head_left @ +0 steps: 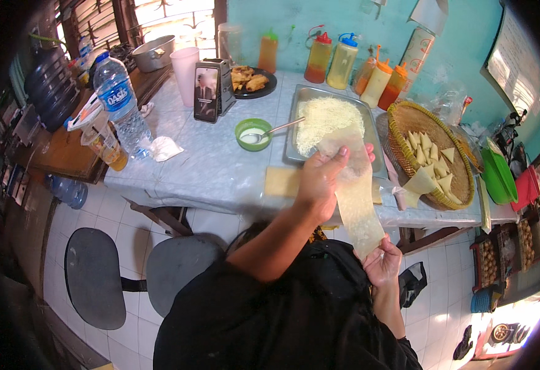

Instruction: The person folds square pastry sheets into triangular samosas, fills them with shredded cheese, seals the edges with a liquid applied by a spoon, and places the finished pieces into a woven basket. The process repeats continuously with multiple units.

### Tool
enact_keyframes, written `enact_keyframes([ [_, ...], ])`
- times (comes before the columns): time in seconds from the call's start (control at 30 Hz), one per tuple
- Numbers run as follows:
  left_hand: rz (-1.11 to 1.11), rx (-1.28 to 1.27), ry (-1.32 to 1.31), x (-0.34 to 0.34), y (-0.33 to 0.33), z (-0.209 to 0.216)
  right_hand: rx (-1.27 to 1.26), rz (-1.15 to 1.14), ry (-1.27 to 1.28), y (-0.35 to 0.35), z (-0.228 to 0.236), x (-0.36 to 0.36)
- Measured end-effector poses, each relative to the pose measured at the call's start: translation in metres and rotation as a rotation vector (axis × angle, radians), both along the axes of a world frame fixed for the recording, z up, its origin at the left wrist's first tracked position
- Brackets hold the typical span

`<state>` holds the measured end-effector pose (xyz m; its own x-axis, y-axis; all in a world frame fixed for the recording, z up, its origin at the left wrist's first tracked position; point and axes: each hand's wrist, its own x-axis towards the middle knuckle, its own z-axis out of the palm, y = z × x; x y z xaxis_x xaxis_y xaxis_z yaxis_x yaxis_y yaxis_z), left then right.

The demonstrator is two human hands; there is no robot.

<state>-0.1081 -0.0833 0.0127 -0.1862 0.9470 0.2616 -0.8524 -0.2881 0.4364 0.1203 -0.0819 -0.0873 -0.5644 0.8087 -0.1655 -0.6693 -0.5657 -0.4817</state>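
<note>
- Item held: one long, thin pastry strip, raised in front of the body near the table edge, its upper end in line with the near side of the metal tray.
- Left hand: grips the upper part of the strip, thumb on the near face and fingertips showing past its far edge.
- Right hand: fingers closed on the lower end, thumb and fingers pinching it. The strip hangs fairly straight between the hands.
- Filling: a heap of pale shreds lies in the tray. No filling is visible on the strip; its far face is hidden.
- Supplies: a flat pastry wrapper lies at the table edge. A green bowl contains white liquid and a spoon, handle toward the tray.
- Finished work: folded triangles sit in the woven basket, right of the tray.
- Step in hand, as judged: readying a single strip, ahead of filling and folding.
- Next move, as judged: calls for one hand to support the strip without tearing it, freeing the other to start a corner fold or take up shreds.
</note>
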Motion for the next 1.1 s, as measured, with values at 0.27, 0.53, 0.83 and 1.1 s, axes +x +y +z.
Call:
enact_keyframes([
  [0.27,0.021,0.022,0.071,0.002,-0.001,-0.006,-0.045,0.09,0.035,-0.002,0.0,-0.01],
  [0.53,0.152,0.12,0.847,0.009,-0.009,-0.007,0.2,-0.005,0.009,-0.016,0.058,-0.016],
  [0.83,1.148,0.834,0.512,-0.048,-0.175,0.046,0.191,-0.069,0.048,-0.023,0.055,-0.019],
  [1.1,0.544,1.279,-0.04,-0.02,-0.207,0.089,0.167,-0.094,-0.014,-0.028,0.054,-0.025],
])
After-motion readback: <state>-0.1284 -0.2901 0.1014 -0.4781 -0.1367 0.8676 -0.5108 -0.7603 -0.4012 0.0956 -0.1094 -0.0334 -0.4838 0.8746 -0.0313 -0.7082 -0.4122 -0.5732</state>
